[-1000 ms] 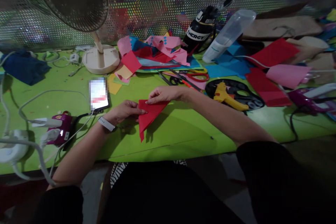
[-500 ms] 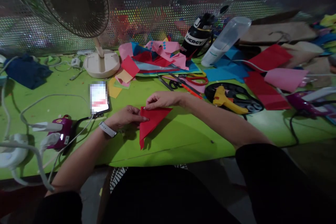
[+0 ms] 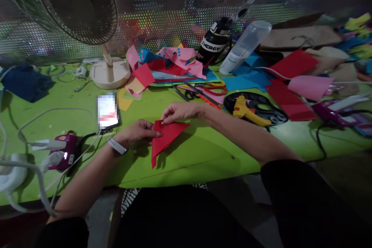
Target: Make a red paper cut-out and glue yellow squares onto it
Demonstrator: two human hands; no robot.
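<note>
A folded red sheet (image 3: pixel 167 136), roughly triangular and either paper or felt, is held just above the green table between both hands. My left hand (image 3: pixel 139 133) pinches its left edge, thumb on the front face and the other fingers partly hidden behind. At the top edge, my right hand (image 3: pixel 180 112) grips it between thumb and fingers, with a small pale spot at the fingertips that I cannot make out. One point of the sheet stretches right, and a narrow strip hangs down at lower left.
Behind the hands lie scissors (image 3: pixel 213 87) and a heap of coloured sheets (image 3: pixel 171 66). A yellow glue gun (image 3: pixel 247 112) rests on a black tray at right. A phone (image 3: pixel 107 110), purple power strip (image 3: pixel 64 151), cords and a fan (image 3: pixel 110 73) stand left. Bottles (image 3: pixel 213 44) are at back.
The red sheet has tilted slightly, its lower strip swinging a little left. Both hands keep their pinch on it. The whole view has shifted slightly.
</note>
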